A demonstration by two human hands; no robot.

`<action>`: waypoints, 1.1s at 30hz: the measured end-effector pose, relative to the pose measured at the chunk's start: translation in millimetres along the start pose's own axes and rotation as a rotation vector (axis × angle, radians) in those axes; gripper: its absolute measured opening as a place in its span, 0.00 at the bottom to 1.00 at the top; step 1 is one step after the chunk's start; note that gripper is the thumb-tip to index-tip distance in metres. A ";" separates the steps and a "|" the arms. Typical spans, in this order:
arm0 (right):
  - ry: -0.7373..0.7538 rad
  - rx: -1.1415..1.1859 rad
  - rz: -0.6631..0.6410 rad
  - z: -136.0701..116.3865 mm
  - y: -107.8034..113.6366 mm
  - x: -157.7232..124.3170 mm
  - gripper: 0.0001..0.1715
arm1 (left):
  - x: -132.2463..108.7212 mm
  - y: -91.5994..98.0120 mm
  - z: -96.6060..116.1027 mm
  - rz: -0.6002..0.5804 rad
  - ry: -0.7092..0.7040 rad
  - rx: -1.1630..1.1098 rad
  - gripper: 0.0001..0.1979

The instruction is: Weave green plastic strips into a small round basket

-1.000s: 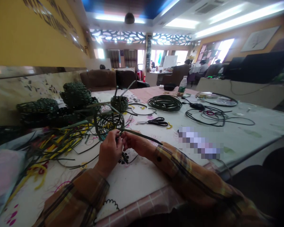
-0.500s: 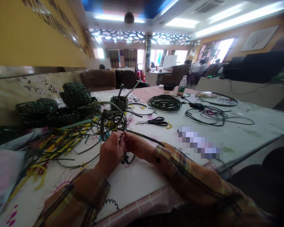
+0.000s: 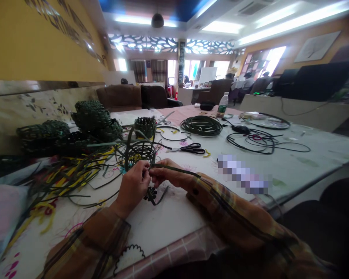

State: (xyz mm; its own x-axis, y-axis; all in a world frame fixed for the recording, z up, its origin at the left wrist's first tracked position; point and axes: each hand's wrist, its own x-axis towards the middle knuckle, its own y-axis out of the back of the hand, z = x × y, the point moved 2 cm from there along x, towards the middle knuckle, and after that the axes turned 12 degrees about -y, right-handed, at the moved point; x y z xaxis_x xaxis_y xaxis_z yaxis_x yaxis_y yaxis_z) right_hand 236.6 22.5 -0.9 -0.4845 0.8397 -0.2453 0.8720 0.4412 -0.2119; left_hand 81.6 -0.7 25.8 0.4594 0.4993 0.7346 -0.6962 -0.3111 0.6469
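Observation:
My left hand [image 3: 135,185] is closed in a pinch at the near rim of a dark green, partly woven basket [image 3: 141,149]. Its loose strips stick up and out around it. Fingertip to fingertip with it, my right hand [image 3: 170,173] pinches a flat green strip [image 3: 178,169] that trails right over the wrist. My fingers hide the exact spot where strip and rim meet. Just below the hands lies a small flower-shaped green piece [image 3: 150,193] with a short tail. Black-handled scissors [image 3: 192,148] rest beyond my right hand.
Several woven green baskets [image 3: 90,118] are piled at the left, behind a heap of green and yellow strips [image 3: 84,174]. A coil of green strip [image 3: 202,126], a bottle [image 3: 222,104] and a cable-like loop [image 3: 250,141] lie farther back. A plastic bag [image 3: 6,217] is at far left.
My right hand's fingers have spread and shifted slightly at the rim. The basket's loose strips have swung, and more of the flower-shaped piece shows below my hands.

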 end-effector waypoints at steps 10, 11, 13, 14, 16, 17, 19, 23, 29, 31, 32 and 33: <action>0.415 -1.531 0.444 -8.5 -16.1 -11.5 0.10 | 4.3 5.2 -8.3 -0.116 0.181 -0.112 0.07; 0.455 -1.657 0.425 -7.1 -17.2 -11.3 0.11 | 4.4 5.5 -9.8 -0.132 0.207 -0.124 0.07; 0.509 -1.811 0.387 -4.3 -17.1 -9.6 0.15 | 4.4 5.1 -12.4 -0.167 0.234 -0.137 0.06; 0.523 -1.846 0.379 -3.3 -16.1 -8.6 0.17 | 4.3 4.5 -13.2 -0.187 0.227 -0.137 0.05; 0.514 -1.846 0.396 -3.0 -12.5 -7.2 0.16 | 4.7 3.9 -13.6 -0.222 0.162 -0.113 0.04; 0.499 -1.824 0.415 -3.6 -10.2 -7.1 0.14 | 5.3 4.7 -13.0 -0.233 0.108 -0.090 0.05; 0.473 -1.773 0.453 -5.6 -6.1 -8.3 0.12 | 7.1 10.4 -10.7 -0.257 -0.026 -0.010 0.09; 0.407 -1.719 0.477 -7.7 -2.6 -11.8 0.11 | 9.6 41.1 -8.4 -0.162 -0.260 0.176 0.11; 0.407 -1.506 0.502 -9.8 -4.2 -14.4 0.14 | -7.2 64.1 -50.4 0.235 0.342 0.016 0.14; 0.436 -1.480 0.440 -10.7 -1.4 -12.9 0.14 | -14.6 47.0 -68.0 0.167 0.446 -0.143 0.22; 0.452 -1.466 0.405 -11.4 1.6 -11.6 0.15 | -17.5 36.2 -75.5 0.113 0.474 -0.252 0.27; 0.469 -1.454 0.360 -12.2 5.5 -10.0 0.16 | -19.8 25.6 -81.6 0.063 0.490 -0.355 0.30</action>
State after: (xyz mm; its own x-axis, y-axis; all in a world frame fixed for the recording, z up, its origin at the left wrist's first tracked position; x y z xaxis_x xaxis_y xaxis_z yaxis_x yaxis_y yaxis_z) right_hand 247.1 20.4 12.0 -0.4214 0.8618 0.2824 0.3833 -0.1129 0.9167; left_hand 9.7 47.4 11.1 0.1624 0.8290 0.5352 -0.8939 -0.1060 0.4355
